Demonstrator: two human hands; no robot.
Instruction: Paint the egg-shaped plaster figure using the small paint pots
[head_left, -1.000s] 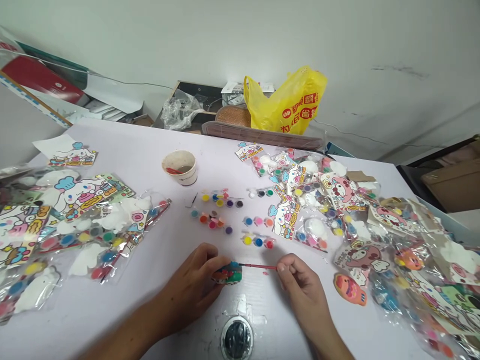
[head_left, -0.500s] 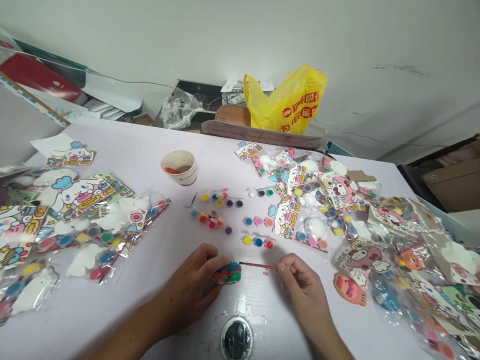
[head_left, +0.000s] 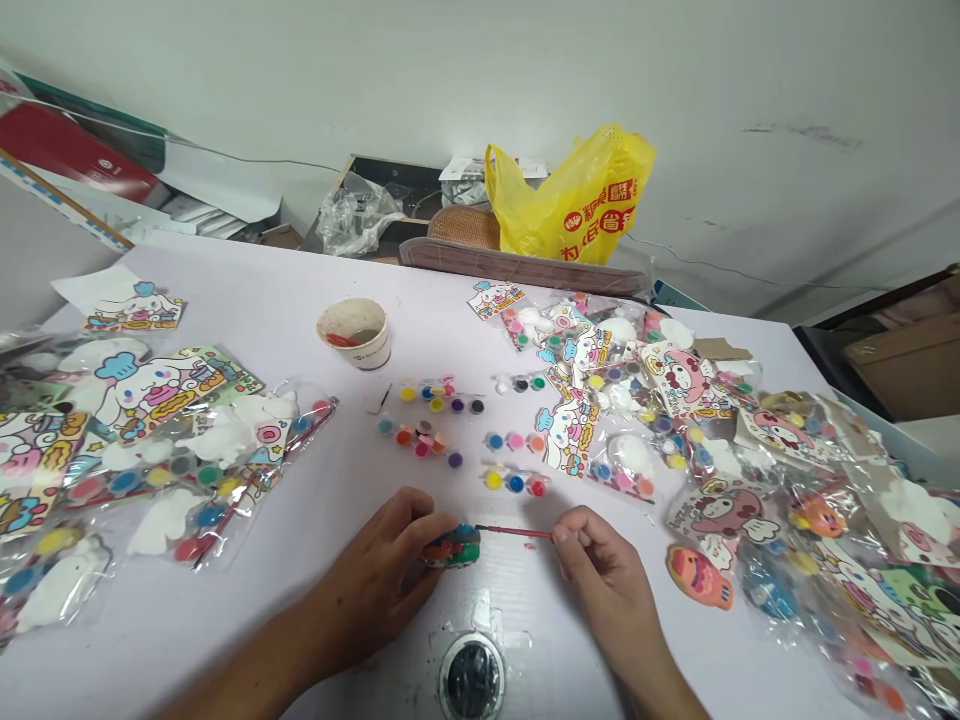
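Observation:
Between the thumb and fingers of my left hand (head_left: 401,560) is a small painted figurine (head_left: 459,550), blue on top with green and red patches; its left part is hidden by the fingers. My right hand (head_left: 600,560) pinches a thin red paintbrush (head_left: 517,531) near its back end. The dark bristle tip points left and lies at the figurine's upper right side; whether it touches I cannot tell. Beyond the hands stand strips of small paint pots, among them a yellow, blue and red strip (head_left: 515,484) and a blue, pink and orange one (head_left: 516,442).
A paper cup (head_left: 375,352) with murky water and something red inside stands behind the paints. Plastic-wrapped craft kits lie at left (head_left: 169,410) and right (head_left: 697,420). A painted orange-pink piece (head_left: 699,577) rests right of my right hand. A round dark disc (head_left: 471,680) is set at the near edge.
The brush tip has come slightly closer to the figurine's upper right side. Both hands keep nearly the same place and grip; the view has shifted a little.

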